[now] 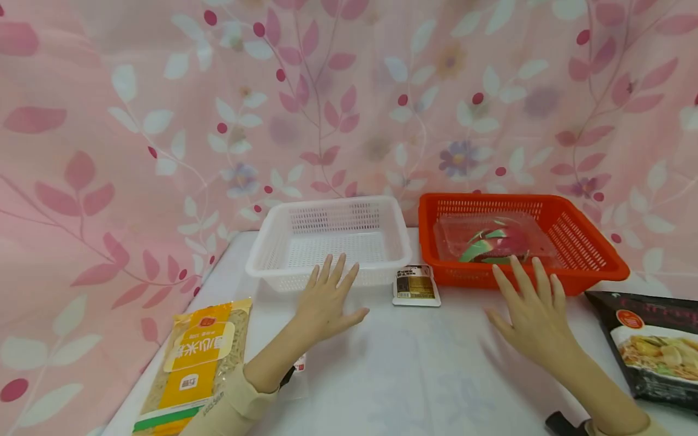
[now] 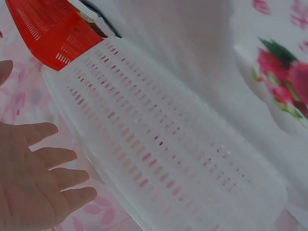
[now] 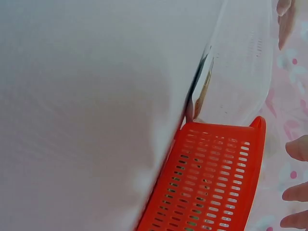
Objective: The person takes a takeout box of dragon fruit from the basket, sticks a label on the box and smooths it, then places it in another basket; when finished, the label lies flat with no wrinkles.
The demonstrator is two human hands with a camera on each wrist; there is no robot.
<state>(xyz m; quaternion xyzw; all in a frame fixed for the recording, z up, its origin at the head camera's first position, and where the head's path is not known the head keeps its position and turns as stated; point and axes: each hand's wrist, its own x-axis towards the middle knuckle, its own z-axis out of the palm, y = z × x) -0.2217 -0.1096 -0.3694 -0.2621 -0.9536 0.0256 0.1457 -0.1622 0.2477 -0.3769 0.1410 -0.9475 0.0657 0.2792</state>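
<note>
My left hand [image 1: 327, 306] is held with fingers spread in front of the white plastic basket [image 1: 328, 276], holding nothing. In the left wrist view its fingers appear beside the basket's rim. My right hand [image 1: 531, 321] is likewise spread, in front of the red plastic basket [image 1: 551, 280], and holds nothing. Inside the red basket lies a clear plastic box [image 1: 452, 233] with a red and green item or print; its exact kind cannot be told. Between the baskets' front sides sits a small brown-and-white packet [image 1: 416, 286].
A yellow bag of rice noodles [image 1: 199, 357] lies at the left edge of the white-covered table [image 1: 414, 363]. At the far right is a black food package [image 1: 654, 351] with a noodle picture. A small clear item with red print [image 1: 300, 363] is partly hidden beneath my left wrist.
</note>
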